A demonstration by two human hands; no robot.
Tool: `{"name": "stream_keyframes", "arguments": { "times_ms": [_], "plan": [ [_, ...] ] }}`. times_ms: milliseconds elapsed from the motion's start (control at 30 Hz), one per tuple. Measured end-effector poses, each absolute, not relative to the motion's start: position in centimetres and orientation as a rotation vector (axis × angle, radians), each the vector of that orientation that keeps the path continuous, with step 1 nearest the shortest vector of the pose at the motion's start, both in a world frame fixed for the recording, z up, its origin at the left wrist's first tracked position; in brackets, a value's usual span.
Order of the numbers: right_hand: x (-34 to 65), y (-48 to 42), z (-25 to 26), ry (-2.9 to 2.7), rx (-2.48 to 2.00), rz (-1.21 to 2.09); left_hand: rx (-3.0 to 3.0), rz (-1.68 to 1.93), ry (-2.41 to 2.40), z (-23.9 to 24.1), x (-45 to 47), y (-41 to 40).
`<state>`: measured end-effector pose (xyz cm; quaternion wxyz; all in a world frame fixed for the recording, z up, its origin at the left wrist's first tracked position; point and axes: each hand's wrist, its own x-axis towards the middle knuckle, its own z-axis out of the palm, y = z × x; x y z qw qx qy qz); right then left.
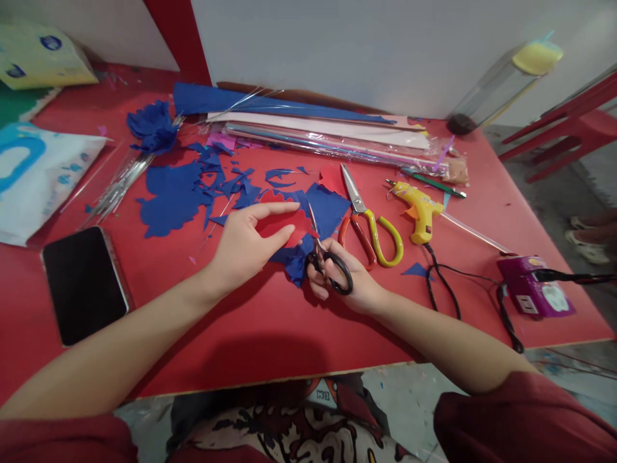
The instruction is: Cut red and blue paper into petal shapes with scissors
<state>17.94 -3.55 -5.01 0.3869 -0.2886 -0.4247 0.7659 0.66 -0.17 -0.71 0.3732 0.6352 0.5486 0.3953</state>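
Note:
A piece of red paper [301, 226] with a scalloped edge is held between the thumb and fingers of my left hand [241, 244]. My right hand [357, 280] grips small black-handled scissors [343, 273], fingers through the loops. Their blades point up and away, right beside the right edge of the red paper. Crumpled blue paper [296, 265] lies beneath, partly hidden by my hands. Just beyond are a flat blue sheet [330, 207] and many blue scraps [219, 170]. Several blue scalloped cutouts [168, 199] lie left of my left hand.
Larger scissors [357, 202] with red and yellow handles lie right of centre. Beyond them are a yellow glue gun [420, 204] and a purple box [533, 286] with black cords. A phone [83, 283], wire stems [120, 186] and a blue paper flower [153, 125] are leftward.

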Motion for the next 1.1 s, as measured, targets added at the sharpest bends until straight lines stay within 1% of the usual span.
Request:
{"name": "stream_keyframes", "arguments": {
  "times_ms": [433, 633, 1100],
  "plan": [
    [18.0, -3.5, -4.9, -1.063, -0.787, 1.954, 1.679, 1.006, 1.410, -1.0, 0.3, 0.1],
    [18.0, -3.5, -5.0, -1.068, -0.823, 1.946, 1.681, 0.942, 1.441, -0.5, 0.3, 0.2],
    [18.1, -3.6, -5.2, -1.074, -0.703, 1.982, 1.615, 0.861, 1.383, 0.4, -0.2, 0.5]
  ]
}}
